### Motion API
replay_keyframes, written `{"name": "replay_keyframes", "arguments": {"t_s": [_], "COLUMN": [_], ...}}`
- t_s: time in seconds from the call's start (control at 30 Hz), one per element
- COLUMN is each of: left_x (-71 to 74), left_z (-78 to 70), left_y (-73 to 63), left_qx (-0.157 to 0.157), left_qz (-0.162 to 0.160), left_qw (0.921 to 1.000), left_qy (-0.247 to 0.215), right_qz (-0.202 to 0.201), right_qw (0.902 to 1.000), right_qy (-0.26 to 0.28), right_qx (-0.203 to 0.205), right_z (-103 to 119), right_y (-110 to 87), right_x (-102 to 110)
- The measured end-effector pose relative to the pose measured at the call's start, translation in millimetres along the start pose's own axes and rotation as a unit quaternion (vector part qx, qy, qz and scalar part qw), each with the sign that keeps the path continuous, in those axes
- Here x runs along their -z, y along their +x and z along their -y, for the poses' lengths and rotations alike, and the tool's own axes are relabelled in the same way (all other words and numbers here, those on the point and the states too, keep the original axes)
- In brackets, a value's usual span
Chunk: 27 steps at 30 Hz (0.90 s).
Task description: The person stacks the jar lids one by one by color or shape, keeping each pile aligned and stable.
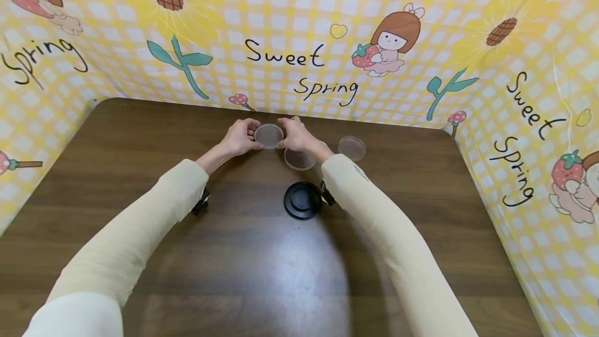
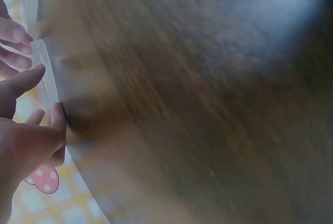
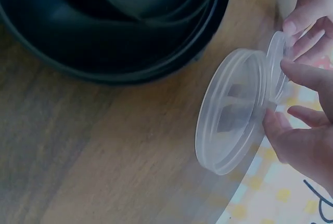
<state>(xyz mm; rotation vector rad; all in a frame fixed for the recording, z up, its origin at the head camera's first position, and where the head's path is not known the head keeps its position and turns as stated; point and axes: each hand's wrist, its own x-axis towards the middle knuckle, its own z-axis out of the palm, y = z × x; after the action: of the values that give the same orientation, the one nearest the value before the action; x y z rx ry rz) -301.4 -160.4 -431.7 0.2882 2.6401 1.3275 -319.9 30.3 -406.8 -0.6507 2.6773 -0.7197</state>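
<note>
A round clear plastic lid (image 1: 269, 136) is held by its edge between both hands, near the back of the table. My left hand (image 1: 240, 137) grips its left side, thumb in front and fingers behind. On the opposite side, my right hand (image 1: 297, 135) has thumb and fingers spread along the rim. In the right wrist view, a second clear lid (image 3: 231, 115) lies on the table just in front of the held lid (image 3: 277, 68). The right hand and wrist partly cover that second lid in the head view.
A third clear lid (image 1: 352, 148) lies to the right of the right wrist. Nearer the front is a black round lid-like piece (image 1: 303, 201) with a raised inner ring, beside the right cuff. A yellow checked cloth (image 1: 281, 82) stands as a wall behind the wooden table (image 1: 224, 254).
</note>
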Motion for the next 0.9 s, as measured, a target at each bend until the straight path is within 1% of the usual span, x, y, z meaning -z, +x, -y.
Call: {"name": "replay_keyframes", "arguments": {"t_s": [0.23, 0.33, 0.4, 0.5, 0.67, 0.8, 0.9], "left_x": [-5.4, -6.9, -7.1, -8.6, -9.9, -10.1, -10.4], "left_z": [-5.3, -4.9, -4.2, -3.9, -4.4, -3.7, -4.1], "left_y": [2.8, 3.5, 3.3, 1.8, -0.1, 0.7, 1.4], "left_qx": [0.001, -0.001, -0.001, -0.003, -0.009, -0.012, -0.014], "left_qz": [0.006, 0.006, 0.001, -0.010, -0.033, -0.040, -0.046], "left_qw": [0.9998, 0.9996, 0.9995, 0.9994, 0.9991, 0.9989, 0.9987], "left_qy": [0.019, 0.027, 0.032, 0.032, 0.023, 0.021, 0.013], "right_qz": [0.016, 0.018, 0.018, 0.018, 0.016, 0.011, 0.004], "right_qw": [0.9996, 0.9997, 0.9998, 0.9997, 0.9994, 0.9993, 0.9992], "right_qy": [-0.007, -0.003, -0.001, -0.012, -0.029, -0.034, -0.041], "right_qx": [-0.020, -0.017, -0.013, -0.009, -0.013, -0.010, -0.001], "right_z": [-5.4, -4.0, -2.0, -0.3, 1.0, 0.9, 0.6], "right_y": [3.7, 6.6, 9.0, 11.1, 11.6, 10.2, 9.1], "right_x": [0.6, 0.5, 0.7, 0.5, 0.5, 0.5, 1.0]}}
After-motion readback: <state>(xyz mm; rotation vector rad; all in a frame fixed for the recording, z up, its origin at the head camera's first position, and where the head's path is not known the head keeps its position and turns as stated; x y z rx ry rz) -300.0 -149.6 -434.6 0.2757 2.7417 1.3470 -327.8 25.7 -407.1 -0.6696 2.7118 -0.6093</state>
